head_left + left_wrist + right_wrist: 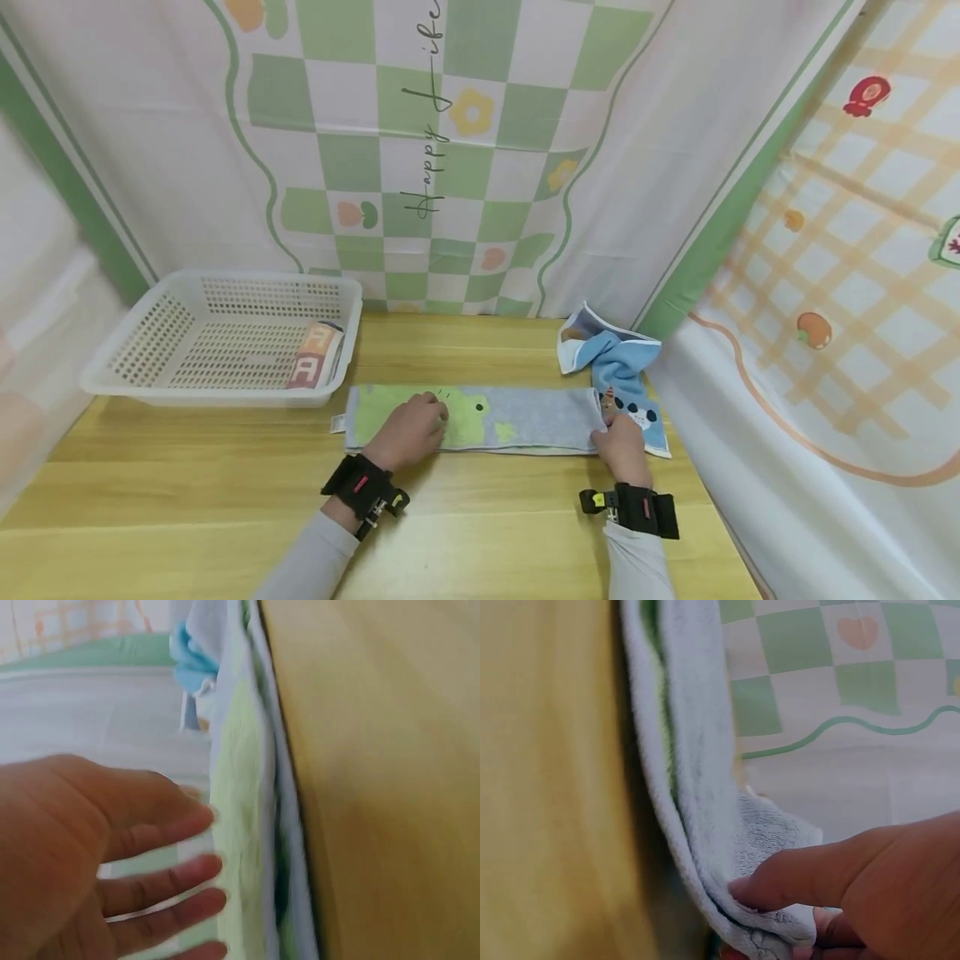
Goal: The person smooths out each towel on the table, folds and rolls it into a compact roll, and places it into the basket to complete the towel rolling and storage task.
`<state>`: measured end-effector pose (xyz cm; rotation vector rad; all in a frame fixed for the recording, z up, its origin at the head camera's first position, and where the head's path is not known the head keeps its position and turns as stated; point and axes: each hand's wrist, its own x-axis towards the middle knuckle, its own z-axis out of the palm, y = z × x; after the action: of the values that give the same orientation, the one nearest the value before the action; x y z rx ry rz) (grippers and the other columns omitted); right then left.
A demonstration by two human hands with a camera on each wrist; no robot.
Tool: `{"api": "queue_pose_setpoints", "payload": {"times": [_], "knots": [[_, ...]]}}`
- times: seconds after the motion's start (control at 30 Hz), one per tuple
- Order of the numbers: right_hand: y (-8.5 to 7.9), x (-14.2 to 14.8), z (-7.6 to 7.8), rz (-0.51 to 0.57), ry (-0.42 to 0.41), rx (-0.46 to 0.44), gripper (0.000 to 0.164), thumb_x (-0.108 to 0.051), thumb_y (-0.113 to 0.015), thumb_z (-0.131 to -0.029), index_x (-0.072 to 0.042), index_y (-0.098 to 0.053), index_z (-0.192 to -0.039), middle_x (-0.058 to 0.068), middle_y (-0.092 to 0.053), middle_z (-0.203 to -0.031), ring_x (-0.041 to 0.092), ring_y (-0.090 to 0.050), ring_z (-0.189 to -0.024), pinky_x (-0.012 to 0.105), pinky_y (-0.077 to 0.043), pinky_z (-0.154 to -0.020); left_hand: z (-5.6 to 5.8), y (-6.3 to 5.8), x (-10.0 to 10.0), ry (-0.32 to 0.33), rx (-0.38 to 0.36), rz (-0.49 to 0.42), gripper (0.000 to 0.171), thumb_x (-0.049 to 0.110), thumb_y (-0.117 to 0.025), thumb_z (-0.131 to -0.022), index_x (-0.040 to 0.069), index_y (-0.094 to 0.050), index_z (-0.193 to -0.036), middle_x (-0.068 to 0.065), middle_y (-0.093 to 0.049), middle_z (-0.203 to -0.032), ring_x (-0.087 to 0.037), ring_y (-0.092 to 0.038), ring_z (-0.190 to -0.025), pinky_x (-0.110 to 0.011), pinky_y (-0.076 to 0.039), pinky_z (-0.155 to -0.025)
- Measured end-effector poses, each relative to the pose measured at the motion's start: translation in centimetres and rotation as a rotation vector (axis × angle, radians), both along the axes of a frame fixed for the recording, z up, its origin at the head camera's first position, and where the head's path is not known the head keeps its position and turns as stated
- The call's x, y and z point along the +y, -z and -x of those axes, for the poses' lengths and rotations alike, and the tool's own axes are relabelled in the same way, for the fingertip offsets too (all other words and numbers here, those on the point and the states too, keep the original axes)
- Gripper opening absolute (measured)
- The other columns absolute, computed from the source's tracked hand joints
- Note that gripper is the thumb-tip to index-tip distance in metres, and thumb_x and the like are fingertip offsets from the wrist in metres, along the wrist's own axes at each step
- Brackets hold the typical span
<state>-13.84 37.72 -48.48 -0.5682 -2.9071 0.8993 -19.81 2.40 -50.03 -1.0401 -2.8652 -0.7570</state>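
Note:
A folded grey and green towel [543, 417] with a frog-like print lies as a long strip on the wooden table. My left hand [408, 432] rests its fingertips on the green part; in the left wrist view its fingers [161, 889] are spread and fairly straight. At the strip's other end, my right hand [624, 448] pinches the folded corner, the thumb [795, 877] on top and the other fingers mostly hidden beneath. Close behind that hand lies a crumpled blue towel [618, 367] with animal prints and a white edge.
A white perforated plastic basket [225, 398] stands at the back left, with a folded orange and brown lettered cloth [311, 358] inside. Printed curtains [480, 167] hang behind the table [480, 525] and along both sides.

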Motion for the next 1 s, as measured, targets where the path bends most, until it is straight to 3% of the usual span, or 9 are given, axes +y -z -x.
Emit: {"api": "queue_pose_setpoints", "payload": {"times": [0.13, 0.27, 0.37, 0.63, 1.0], "knots": [[-0.8, 0.0, 0.2, 0.014, -0.003, 0.029, 0.031, 0.002, -0.054, -0.082, -0.010, -0.027, -0.074, 0.001, -0.018, -0.072, 0.020, -0.025, -0.064, 0.032, -0.022, -0.060, 0.2, 0.1, -0.9, -0.073, -0.009, 0.045, 0.013, 0.005, -0.069, -0.088, 0.003, -0.070, -0.101, -0.013, -0.062, -0.106, -0.033, -0.059, -0.100, -0.048, -0.053, -0.083], [-1.9, -0.1, 0.3, 0.031, -0.005, 0.056, 0.011, -0.004, -0.058, -0.086, 0.005, -0.052, -0.086, 0.012, -0.044, -0.074, 0.026, -0.046, -0.069, 0.031, -0.036, -0.060, 0.3, 0.4, -1.2, -0.084, -0.048, 0.061, 0.020, 0.007, -0.071, -0.087, 0.002, -0.069, -0.107, -0.015, -0.061, -0.110, -0.035, -0.057, -0.106, -0.050, -0.053, -0.086], [-2.9, -0.4, 0.4, 0.040, -0.015, 0.109, 0.025, -0.006, -0.060, -0.087, 0.012, -0.061, -0.103, 0.021, -0.060, -0.088, 0.031, -0.058, -0.078, 0.032, -0.045, -0.062, 0.4, 0.5, -1.1, -0.062, -0.067, 0.046, 0.026, 0.008, -0.069, -0.090, 0.000, -0.069, -0.115, -0.020, -0.061, -0.120, -0.038, -0.057, -0.115, -0.054, -0.052, -0.093], [-5.5, -2.4, 1.1, 0.040, -0.027, 0.270, 0.026, -0.009, -0.058, -0.092, 0.010, -0.065, -0.108, 0.022, -0.065, -0.094, 0.030, -0.060, -0.079, 0.029, -0.047, -0.062, 0.8, 0.3, -0.3, -0.010, -0.093, 0.023, 0.031, 0.007, -0.059, -0.095, -0.002, -0.068, -0.124, -0.028, -0.056, -0.137, -0.045, -0.051, -0.129, -0.059, -0.045, -0.106], [-7.5, -6.2, 2.6, 0.053, -0.092, 0.430, 0.022, -0.011, -0.066, -0.094, 0.007, -0.070, -0.105, 0.020, -0.068, -0.089, 0.026, -0.062, -0.074, 0.027, -0.047, -0.060, 1.1, -0.5, 0.6, -0.012, -0.129, -0.004, 0.028, 0.008, -0.060, -0.096, -0.003, -0.069, -0.120, -0.025, -0.061, -0.131, -0.043, -0.055, -0.124, -0.056, -0.048, -0.104]]}}
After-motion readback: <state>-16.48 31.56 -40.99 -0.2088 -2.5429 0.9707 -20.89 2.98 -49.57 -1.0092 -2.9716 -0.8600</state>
